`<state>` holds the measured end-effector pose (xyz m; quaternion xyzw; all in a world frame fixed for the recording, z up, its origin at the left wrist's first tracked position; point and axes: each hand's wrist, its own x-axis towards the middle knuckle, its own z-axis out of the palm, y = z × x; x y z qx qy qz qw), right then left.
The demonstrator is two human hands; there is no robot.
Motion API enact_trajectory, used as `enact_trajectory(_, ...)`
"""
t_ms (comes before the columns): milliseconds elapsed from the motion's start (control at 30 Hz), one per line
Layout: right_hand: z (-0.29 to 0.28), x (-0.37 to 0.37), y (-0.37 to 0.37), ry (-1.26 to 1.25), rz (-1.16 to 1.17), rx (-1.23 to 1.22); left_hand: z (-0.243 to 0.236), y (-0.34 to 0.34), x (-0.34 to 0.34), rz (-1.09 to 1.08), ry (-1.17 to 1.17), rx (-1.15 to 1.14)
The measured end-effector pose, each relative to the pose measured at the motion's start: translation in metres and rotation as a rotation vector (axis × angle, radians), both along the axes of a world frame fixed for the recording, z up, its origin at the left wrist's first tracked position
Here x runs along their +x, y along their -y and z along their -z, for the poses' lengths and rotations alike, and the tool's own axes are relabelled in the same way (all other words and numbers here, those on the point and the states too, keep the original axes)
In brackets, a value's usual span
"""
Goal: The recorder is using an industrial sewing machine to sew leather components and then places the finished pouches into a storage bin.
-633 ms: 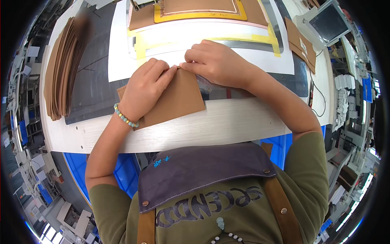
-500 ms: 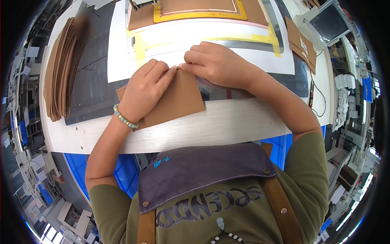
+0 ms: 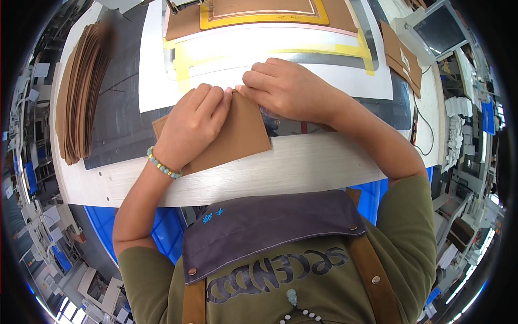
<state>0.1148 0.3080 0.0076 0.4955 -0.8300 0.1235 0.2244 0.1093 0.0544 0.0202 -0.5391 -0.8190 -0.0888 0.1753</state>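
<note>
Landmark: a white sheet (image 3: 156, 70) is spread over a dark mat (image 3: 118, 129) on a pale worktable (image 3: 302, 162).
Brown panel: this flat, leather-like piece (image 3: 237, 132) is placed at the near side of the white sheet, set aslant, its far corner pointed toward the sheet.
Left hand: the panel is covered in part by the left hand (image 3: 194, 121); its thumb and forefinger are drawn narrow at the far corner.
Right hand: the same corner is pinched by the right hand (image 3: 288, 89), its other fingers curled; the fingertips of both hands are nearly joined.
Yellow frame: a brown piece is bordered by it (image 3: 243, 23) at the far part of the white sheet.
Yellow tape: strips (image 3: 182, 67) are stuck across the white sheet.
Brown stack: thin pieces (image 3: 81, 97) are piled left of the white sheet.
Monitor: it (image 3: 440, 31) is stood beyond the white sheet's right side.
</note>
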Motion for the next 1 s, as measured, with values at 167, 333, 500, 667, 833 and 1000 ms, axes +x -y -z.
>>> enact_trajectory(167,0.0,0.006,-0.002,0.03,0.036,0.027,-0.006,0.005,0.007,-0.066,0.012,-0.092)
enact_trajectory(333,-0.002,0.017,-0.005,0.097,0.087,0.087,-0.006,0.011,0.015,-0.147,0.006,-0.128)
enact_trajectory(500,-0.002,0.025,-0.003,0.086,0.145,0.165,0.0,0.014,0.017,-0.189,-0.008,-0.086)
enact_trajectory(667,0.002,0.025,-0.002,0.054,0.155,0.062,-0.004,0.013,0.016,-0.1,0.05,-0.115)
enact_trajectory(833,0.003,0.027,-0.004,0.069,0.179,0.0,-0.005,0.012,0.01,-0.005,0.128,-0.117)
enact_trajectory(1000,0.004,0.028,-0.005,0.104,0.196,-0.034,-0.007,0.012,0.012,-0.022,0.101,-0.167)
